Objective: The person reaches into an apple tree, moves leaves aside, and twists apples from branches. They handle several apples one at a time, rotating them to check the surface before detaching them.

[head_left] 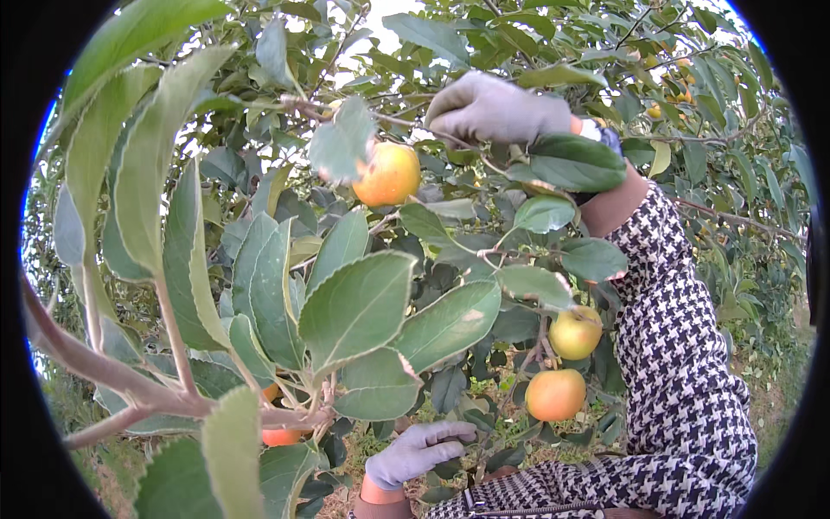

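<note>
My right hand (501, 109), in a grey work glove, is raised at the upper middle with its fingers bent over a thin apple branch (399, 120); leaves and the glove hide the fingertips. A yellow-orange apple (387, 175) hangs just left of and below it, partly behind a leaf. My left hand (420, 453), gloved alike, is low at the bottom middle. Its fingers stretch to the right beside some leaves, and no fruit shows in it. Two more apples hang between the hands' heights: a yellow-green one (576, 332) above an orange one (555, 395).
A thick branch (121, 376) crosses the lower left, close to the camera. Large leaves (359, 298) fill the left and middle. Behind them a red-orange apple (284, 435) shows in part. Yellow fruit (654, 112) hangs farther off at the upper right.
</note>
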The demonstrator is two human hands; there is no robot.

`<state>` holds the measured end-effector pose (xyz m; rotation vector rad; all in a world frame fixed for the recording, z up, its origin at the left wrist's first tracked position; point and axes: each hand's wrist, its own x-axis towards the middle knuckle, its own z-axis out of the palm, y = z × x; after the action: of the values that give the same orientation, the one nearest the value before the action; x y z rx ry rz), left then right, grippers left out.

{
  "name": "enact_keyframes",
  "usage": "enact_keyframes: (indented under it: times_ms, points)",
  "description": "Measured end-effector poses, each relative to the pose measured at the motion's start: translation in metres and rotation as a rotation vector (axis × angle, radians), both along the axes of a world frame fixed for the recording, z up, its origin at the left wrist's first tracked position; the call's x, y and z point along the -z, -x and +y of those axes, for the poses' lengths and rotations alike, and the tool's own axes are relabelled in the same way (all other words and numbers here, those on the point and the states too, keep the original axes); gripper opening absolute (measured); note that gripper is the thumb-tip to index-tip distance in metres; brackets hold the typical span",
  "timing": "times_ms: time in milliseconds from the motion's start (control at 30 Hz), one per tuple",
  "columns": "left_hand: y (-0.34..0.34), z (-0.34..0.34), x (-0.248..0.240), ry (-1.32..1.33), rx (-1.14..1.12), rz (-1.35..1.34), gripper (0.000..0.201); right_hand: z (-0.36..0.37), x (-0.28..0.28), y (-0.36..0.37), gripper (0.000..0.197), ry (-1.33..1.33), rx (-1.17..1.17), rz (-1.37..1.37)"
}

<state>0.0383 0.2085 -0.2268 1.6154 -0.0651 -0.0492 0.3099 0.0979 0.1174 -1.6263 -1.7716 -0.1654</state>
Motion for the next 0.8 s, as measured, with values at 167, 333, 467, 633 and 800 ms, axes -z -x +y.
enact_keyframes:
  times_ms: [167,333,467,633,800]
  points:
    - [-0.007,0.000,0.002,0.049,0.062,0.056,0.041,-0.041,0.009,0.011,0.017,-0.666,-0.033,0.089]
    - [-0.019,0.006,-0.027,0.033,0.035,0.030,0.039,-0.027,0.057,0.057,0.016,-0.826,-0.145,-0.303]
    - [-0.062,-0.015,-0.058,-0.036,-0.140,-0.212,0.033,0.016,0.098,0.037,0.036,-0.532,0.189,-0.452]
    - [-0.106,-0.012,-0.099,0.153,-0.720,-0.657,0.028,0.053,0.126,0.026,0.037,-0.021,0.161,-0.230]
    - [-0.136,0.070,-0.114,0.148,-0.663,-0.740,0.020,0.074,0.152,0.020,0.022,-0.161,0.049,-0.169]
